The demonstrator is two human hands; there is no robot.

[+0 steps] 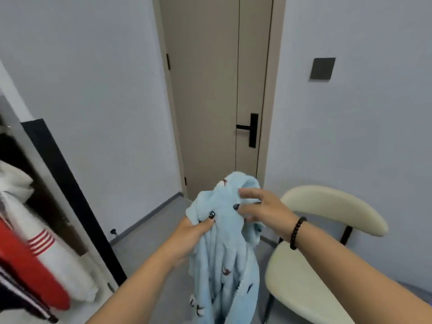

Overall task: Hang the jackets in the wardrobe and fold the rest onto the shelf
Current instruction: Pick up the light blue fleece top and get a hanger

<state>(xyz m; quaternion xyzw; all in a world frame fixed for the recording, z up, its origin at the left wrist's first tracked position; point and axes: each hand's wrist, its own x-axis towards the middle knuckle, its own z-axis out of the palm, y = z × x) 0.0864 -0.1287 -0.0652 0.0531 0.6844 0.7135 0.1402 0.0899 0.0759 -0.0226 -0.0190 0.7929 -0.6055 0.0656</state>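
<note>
Head view, and sweeping from the left: the open wardrobe (35,206) is showing hanging garments, a white one, a red one (30,265) and a dark striped one at the edge. Moving in, the left hand (194,232) is gripping the light blue fleece jacket (224,253), fingers and thumb curled tight into a bunch of fabric near the collar. The jacket is hanging down between the two forearms, in mid-air in front of the closed door (217,90), its zipper edge trailing low. It looks soft, thick and light, limp rather than stiff, so I'd judge the collar or shoulders the place to take hold for hanging. The right hand (261,209) is pinching the fleece by the hood, upper fingers half extended over it. Further right, a cream chair (327,265) is standing against the wall.
</note>
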